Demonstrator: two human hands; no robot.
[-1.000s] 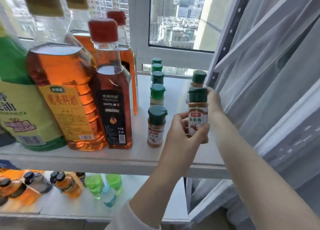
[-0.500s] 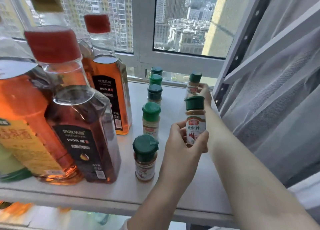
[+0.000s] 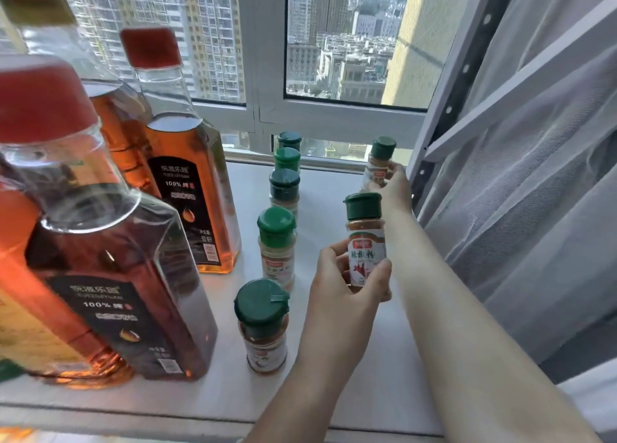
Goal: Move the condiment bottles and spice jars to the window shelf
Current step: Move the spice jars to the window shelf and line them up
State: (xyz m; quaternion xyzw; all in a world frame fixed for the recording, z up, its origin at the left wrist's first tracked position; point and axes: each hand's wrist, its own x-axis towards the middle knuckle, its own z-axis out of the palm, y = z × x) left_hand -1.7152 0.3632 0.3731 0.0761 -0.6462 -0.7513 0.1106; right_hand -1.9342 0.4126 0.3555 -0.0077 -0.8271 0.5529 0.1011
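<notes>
My left hand (image 3: 347, 284) grips a green-capped chili powder jar (image 3: 365, 239) with a red pepper on its label, low over the white window shelf (image 3: 334, 369). Farther back, my right hand (image 3: 394, 185) holds a second green-capped spice jar (image 3: 379, 160) at the shelf's far right, near the window frame. A row of several green-capped spice jars (image 3: 277, 242) runs from front to back down the shelf's middle. Red-capped amber oil bottles (image 3: 187, 175) stand on the left, one very close (image 3: 100, 275).
A sheer grey curtain (image 3: 534, 192) and a perforated metal frame post (image 3: 444, 115) close off the right side. The window glass (image 3: 344, 41) lies behind the shelf. A strip of bare shelf lies between the jar row and the curtain.
The camera has moved closer and higher over the shelf. My right hand has reached farther back with its jar. My left hand stays on the chili powder jar, slightly forward.
</notes>
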